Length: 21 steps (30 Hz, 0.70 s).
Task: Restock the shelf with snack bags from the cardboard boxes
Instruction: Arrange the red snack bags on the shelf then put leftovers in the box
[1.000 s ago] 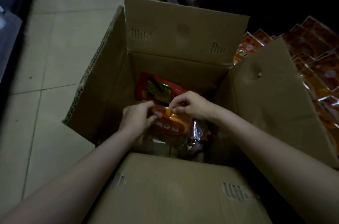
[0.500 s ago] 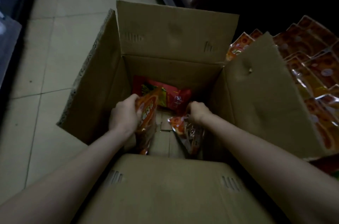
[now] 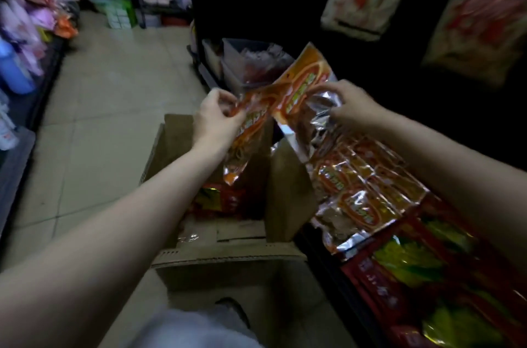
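Dim shop aisle, tiled floor (image 3: 114, 108), open cardboard box (image 3: 228, 236), stocked shelf (image 3: 405, 233)

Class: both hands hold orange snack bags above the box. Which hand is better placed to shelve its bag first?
Right hand: its orange foil snack bag hangs directly over the shelf's orange bag row.

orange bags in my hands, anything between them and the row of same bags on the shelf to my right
Nothing visible blocks the way. The left hand and right hand hold the orange bags up above the cardboard box, whose raised right flap stays below them. The shelf row lies open, down to the right.
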Motion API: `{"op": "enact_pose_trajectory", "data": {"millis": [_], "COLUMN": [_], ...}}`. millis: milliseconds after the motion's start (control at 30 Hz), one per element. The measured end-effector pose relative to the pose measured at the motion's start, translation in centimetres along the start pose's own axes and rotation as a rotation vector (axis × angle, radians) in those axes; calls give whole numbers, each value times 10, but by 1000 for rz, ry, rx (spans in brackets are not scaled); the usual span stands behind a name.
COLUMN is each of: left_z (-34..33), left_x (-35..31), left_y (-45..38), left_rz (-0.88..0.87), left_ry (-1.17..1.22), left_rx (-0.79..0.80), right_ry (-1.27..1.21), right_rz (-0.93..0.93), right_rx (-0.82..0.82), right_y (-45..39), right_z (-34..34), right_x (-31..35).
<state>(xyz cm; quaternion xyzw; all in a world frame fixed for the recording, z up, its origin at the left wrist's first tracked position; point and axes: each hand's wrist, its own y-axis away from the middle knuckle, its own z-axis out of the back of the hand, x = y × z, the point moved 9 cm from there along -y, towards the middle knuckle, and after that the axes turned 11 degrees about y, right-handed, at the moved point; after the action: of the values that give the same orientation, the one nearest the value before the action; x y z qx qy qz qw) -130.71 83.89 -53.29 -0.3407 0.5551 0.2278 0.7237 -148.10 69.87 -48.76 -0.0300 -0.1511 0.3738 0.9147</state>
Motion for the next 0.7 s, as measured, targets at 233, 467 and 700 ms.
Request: {"op": "enact_pose_trajectory", "data": {"millis": [233, 467, 700], "left_z": [-126, -242, -262], "left_x": [-93, 6, 134], "left_y": [47, 99, 99], "left_rz": [-244, 35, 395], "left_ry": [122, -61, -204], "left_rx": [223, 265, 62], "right_ry": [-109, 34, -272], "right_rz": [-269, -444, -570], "right_rx": [-131, 65, 197], "right_y": [91, 160, 148], "right_z": [65, -18, -127], "right_x": [-126, -222, -237]}}
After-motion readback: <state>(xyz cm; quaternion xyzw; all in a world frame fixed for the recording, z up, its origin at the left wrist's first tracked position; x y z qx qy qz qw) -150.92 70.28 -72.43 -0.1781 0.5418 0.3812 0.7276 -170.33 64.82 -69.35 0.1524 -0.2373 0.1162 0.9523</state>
